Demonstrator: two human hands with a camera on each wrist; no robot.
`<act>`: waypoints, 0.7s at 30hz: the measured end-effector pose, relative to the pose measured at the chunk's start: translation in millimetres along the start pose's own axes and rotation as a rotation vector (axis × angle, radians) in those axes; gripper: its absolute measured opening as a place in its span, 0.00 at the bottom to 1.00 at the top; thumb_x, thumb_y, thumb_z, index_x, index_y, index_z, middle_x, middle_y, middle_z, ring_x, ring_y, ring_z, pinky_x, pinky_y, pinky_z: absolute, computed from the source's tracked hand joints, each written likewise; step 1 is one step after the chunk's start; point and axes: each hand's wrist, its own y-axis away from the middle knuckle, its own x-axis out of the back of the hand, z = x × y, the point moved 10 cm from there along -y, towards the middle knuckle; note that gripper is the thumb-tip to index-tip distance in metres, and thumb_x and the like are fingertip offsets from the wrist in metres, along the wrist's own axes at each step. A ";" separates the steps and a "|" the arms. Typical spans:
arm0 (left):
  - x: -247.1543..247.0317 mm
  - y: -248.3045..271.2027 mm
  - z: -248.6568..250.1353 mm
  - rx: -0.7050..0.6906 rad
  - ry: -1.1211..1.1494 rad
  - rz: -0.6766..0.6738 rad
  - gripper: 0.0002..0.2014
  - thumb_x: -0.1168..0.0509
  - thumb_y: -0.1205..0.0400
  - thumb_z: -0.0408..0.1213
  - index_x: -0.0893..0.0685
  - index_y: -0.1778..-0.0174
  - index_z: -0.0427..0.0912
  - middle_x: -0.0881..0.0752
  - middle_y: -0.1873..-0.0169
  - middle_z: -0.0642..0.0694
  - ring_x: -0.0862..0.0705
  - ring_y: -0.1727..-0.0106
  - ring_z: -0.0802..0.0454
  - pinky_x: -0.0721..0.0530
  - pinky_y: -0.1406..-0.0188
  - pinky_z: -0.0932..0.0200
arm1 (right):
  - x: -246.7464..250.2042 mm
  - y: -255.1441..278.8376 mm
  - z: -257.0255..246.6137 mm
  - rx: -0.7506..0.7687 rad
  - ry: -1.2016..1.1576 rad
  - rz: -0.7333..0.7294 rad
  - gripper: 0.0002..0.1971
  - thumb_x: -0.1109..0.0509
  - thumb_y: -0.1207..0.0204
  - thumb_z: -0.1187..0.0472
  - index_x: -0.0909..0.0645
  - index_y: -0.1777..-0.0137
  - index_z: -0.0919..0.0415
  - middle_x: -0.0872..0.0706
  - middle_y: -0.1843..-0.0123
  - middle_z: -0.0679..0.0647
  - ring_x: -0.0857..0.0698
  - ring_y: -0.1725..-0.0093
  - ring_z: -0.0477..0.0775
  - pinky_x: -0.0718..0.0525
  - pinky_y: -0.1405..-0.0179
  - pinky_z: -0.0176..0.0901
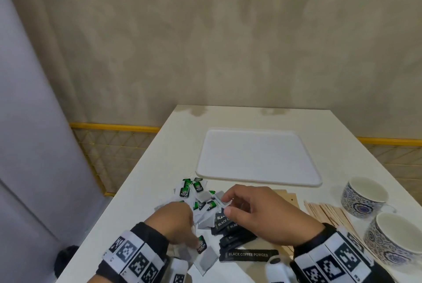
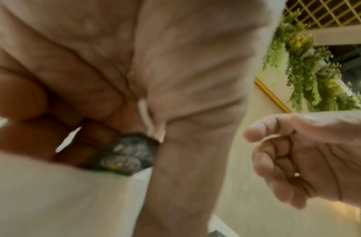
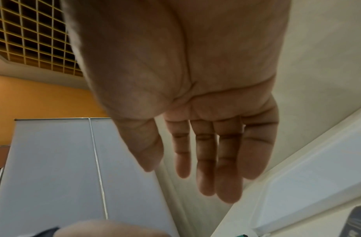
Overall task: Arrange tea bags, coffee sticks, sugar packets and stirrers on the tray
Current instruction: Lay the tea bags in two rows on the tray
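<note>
A white tray (image 1: pixel 258 157) lies bare in the middle of the white table (image 1: pixel 141 202). In front of it is a heap of green-tagged tea bags (image 1: pixel 196 196), with black coffee sticks (image 1: pixel 237 239) beside them. Tan packets (image 1: pixel 288 196) and wooden stirrers (image 1: pixel 328 214) lie further right. My left hand (image 1: pixel 191 237) curls over the near tea bags. In the left wrist view its fingers grip a tea bag tag (image 2: pixel 124 154) and string. My right hand (image 1: pixel 228 205) hovers over the coffee sticks and holds nothing, its fingers (image 3: pixel 206 160) loosely extended.
Two patterned cups (image 1: pixel 365 196) (image 1: pixel 395 237) stand at the right edge of the table, close to the stirrers. The table's left edge drops off beside a yellow-framed mesh fence (image 1: pixel 114 143). A beige wall rises behind the table.
</note>
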 end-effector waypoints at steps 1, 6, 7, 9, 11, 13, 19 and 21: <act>4.4 2.3 0.5 -0.006 0.012 0.009 0.17 0.26 0.32 0.48 0.29 0.71 0.48 0.20 0.70 0.52 0.25 0.67 0.55 0.31 0.73 0.63 | -1.0 0.9 -1.1 0.006 0.008 -0.012 0.12 0.35 0.20 0.42 0.21 0.40 0.39 0.16 0.56 0.39 0.19 0.59 0.39 0.19 0.54 0.37; 11.3 2.3 -6.2 0.008 0.079 0.059 0.14 0.29 0.29 0.52 0.17 0.60 0.44 0.15 0.64 0.49 0.17 0.61 0.53 0.18 0.57 0.58 | -2.6 7.8 0.9 0.004 0.023 -0.037 0.12 0.35 0.20 0.42 0.22 0.39 0.38 0.18 0.60 0.37 0.21 0.61 0.37 0.23 0.58 0.31; 9.0 1.6 -7.5 0.013 0.066 0.057 0.18 0.29 0.29 0.54 0.16 0.52 0.44 0.14 0.58 0.49 0.17 0.57 0.53 0.17 0.53 0.57 | -2.6 9.0 1.9 0.001 0.023 -0.036 0.12 0.35 0.21 0.42 0.22 0.39 0.38 0.19 0.61 0.37 0.21 0.62 0.36 0.23 0.58 0.30; 4.7 0.3 -11.1 0.023 0.051 0.047 0.25 0.27 0.30 0.55 0.19 0.43 0.46 0.16 0.50 0.52 0.19 0.52 0.54 0.19 0.52 0.60 | -3.7 11.1 4.4 -0.003 0.026 -0.036 0.12 0.35 0.21 0.42 0.21 0.39 0.38 0.19 0.62 0.37 0.22 0.62 0.36 0.24 0.58 0.29; 4.5 0.7 -13.7 0.027 0.091 0.043 0.20 0.23 0.32 0.49 0.21 0.49 0.49 0.19 0.55 0.54 0.20 0.59 0.56 0.22 0.62 0.63 | -5.6 13.0 6.7 -0.008 0.019 -0.043 0.12 0.35 0.20 0.42 0.21 0.39 0.39 0.20 0.64 0.37 0.23 0.64 0.35 0.24 0.59 0.29; 10.1 1.5 -15.4 0.009 0.086 0.082 0.17 0.22 0.34 0.45 0.25 0.61 0.48 0.21 0.63 0.54 0.25 0.66 0.57 0.27 0.68 0.64 | -5.7 14.7 7.7 -0.004 0.009 -0.042 0.12 0.35 0.21 0.42 0.20 0.39 0.39 0.20 0.64 0.37 0.23 0.65 0.35 0.25 0.60 0.29; 32.2 18.0 -6.0 -0.121 0.066 0.218 0.15 0.32 0.27 0.38 0.32 0.73 0.50 0.31 0.74 0.54 0.34 0.72 0.58 0.38 0.74 0.65 | -4.4 17.5 3.9 0.011 0.007 -0.020 0.13 0.34 0.21 0.44 0.20 0.38 0.41 0.18 0.62 0.37 0.21 0.63 0.34 0.23 0.59 0.29; 46.9 32.2 9.2 -0.255 0.152 0.274 0.10 0.31 0.24 0.39 0.23 0.71 0.52 0.25 0.74 0.55 0.30 0.73 0.61 0.35 0.74 0.69 | -6.0 14.9 -1.3 0.035 -0.018 -0.003 0.15 0.32 0.22 0.44 0.22 0.35 0.41 0.15 0.54 0.36 0.18 0.57 0.33 0.19 0.53 0.30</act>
